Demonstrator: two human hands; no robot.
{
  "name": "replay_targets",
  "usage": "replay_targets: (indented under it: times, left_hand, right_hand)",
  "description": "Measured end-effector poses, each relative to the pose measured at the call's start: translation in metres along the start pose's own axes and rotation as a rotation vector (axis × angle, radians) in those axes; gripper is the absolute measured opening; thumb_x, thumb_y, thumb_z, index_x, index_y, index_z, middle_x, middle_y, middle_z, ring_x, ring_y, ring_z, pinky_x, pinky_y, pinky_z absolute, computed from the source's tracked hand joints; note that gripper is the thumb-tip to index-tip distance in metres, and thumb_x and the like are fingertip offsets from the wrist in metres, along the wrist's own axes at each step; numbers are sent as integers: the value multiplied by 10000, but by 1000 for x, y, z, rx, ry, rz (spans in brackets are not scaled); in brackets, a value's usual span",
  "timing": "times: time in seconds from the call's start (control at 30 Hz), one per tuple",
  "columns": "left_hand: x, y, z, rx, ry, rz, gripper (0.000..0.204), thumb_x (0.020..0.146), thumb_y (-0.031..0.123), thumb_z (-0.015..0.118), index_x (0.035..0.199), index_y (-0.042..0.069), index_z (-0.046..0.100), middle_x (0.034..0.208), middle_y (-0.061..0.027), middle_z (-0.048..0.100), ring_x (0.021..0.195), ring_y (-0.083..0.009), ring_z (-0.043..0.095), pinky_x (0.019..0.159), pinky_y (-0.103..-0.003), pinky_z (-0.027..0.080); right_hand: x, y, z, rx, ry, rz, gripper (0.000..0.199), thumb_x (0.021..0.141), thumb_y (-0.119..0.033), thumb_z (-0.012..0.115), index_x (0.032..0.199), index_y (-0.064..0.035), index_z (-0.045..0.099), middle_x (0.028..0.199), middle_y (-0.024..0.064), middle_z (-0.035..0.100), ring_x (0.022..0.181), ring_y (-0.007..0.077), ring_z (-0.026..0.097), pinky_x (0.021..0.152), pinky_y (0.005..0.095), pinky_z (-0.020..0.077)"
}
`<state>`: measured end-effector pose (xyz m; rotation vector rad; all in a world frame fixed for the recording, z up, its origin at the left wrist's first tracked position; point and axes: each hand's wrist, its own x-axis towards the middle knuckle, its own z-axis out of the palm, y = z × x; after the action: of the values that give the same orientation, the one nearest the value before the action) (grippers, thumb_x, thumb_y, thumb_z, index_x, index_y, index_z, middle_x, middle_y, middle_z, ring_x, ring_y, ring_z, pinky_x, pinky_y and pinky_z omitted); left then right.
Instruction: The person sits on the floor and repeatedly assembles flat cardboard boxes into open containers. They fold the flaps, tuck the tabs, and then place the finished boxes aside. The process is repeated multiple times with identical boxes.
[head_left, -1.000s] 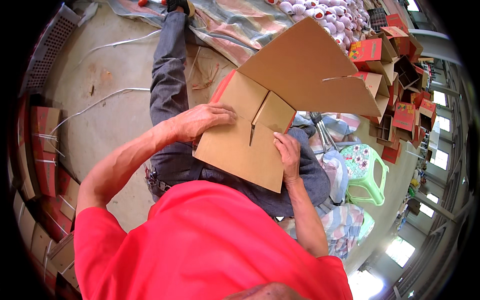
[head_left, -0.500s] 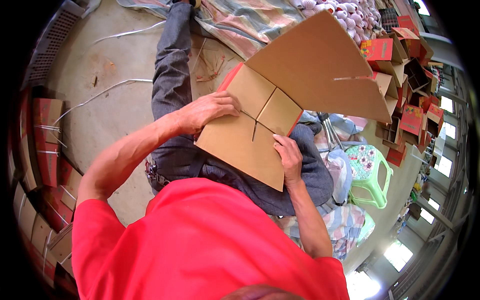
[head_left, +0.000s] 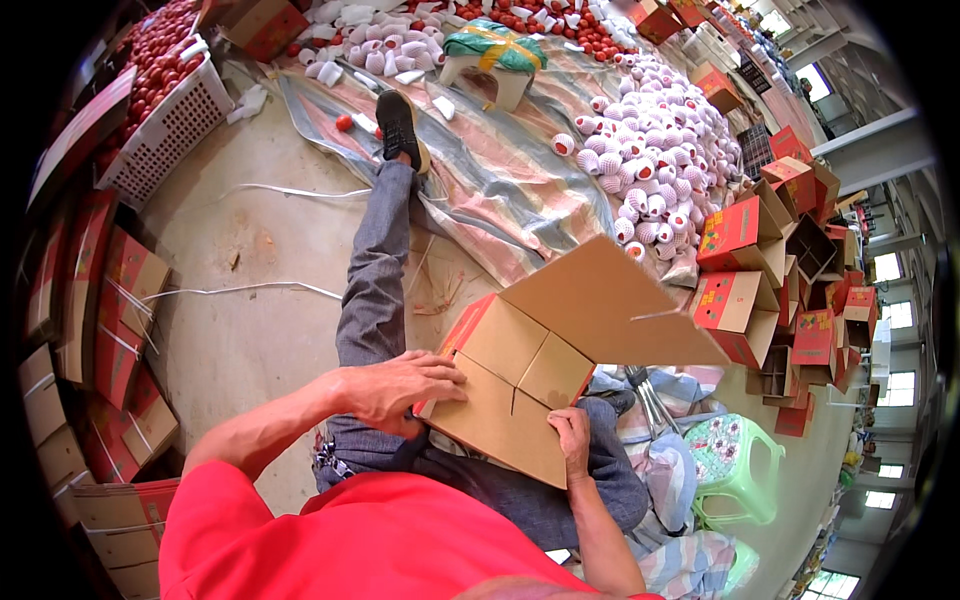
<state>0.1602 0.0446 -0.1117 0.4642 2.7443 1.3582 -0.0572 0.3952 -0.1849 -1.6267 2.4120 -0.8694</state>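
Note:
Across my lap lies a cardboard box, brown on the flap side and red on its outer wall. Several of its flaps are folded inward and meet around narrow slits near the middle. One large slotted flap stands up and leans to the far right. My left hand grips the box's left edge, fingers over the folded flap and thumb low at the side. At the right edge, my right hand holds the near flap, fingertips on top; its thumb is mostly hidden.
Netted red fruit is heaped on a striped sheet ahead. Opened red boxes pile up at the right, beyond a green stool. Flattened, strapped cartons and a white fruit crate stand left.
The view has tilted up, showing more floor and fruit ahead. My left hand has shifted from the middle of the flaps to the left edge. The large flap leans lower.

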Motion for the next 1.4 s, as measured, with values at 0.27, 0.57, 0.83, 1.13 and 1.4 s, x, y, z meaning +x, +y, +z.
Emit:
replay_targets:
  times: [0.27,0.57,0.83,1.13,1.4]
  left_hand:
    - [28,7,29,60,290,-41,413,964,438,700,1027,34,642,1045,-157,631,1131,-354,600,1057,-491,439]
    - [48,-24,19,16,205,65,487,882,510,804,1072,80,675,1191,-141,637,1286,-370,545,1133,-527,381]
    - [53,-50,46,-124,396,-241,454,829,482,849,924,65,696,1210,-125,609,1326,-335,522,1138,-492,389]
    - [84,-47,82,-448,806,-585,897,820,332,879,1530,29,423,1509,-226,491,1461,-392,439,1232,-494,332]
    - [81,-59,87,-538,648,-637,1000,865,399,828,1621,-6,315,1634,-263,375,1543,-385,343,1282,-466,280]
  right_hand:
    - [1,5,5,-25,-16,26,165,803,-72,726,965,-77,692,1001,91,673,974,306,632,879,408,499]
    - [-7,21,16,-34,0,159,200,825,-71,726,1021,-103,698,1094,77,636,1066,307,574,933,417,472]
    - [21,-6,-13,207,26,212,318,903,-11,687,1215,-38,629,1250,170,673,1211,361,614,1074,430,477]
    - [-9,-11,17,431,199,431,900,962,-348,759,1611,-4,238,1674,245,302,1516,359,361,1241,500,310]
    - [-1,-10,23,780,169,754,955,1003,-447,712,1666,-23,171,1648,168,349,1520,303,335,1264,458,267]
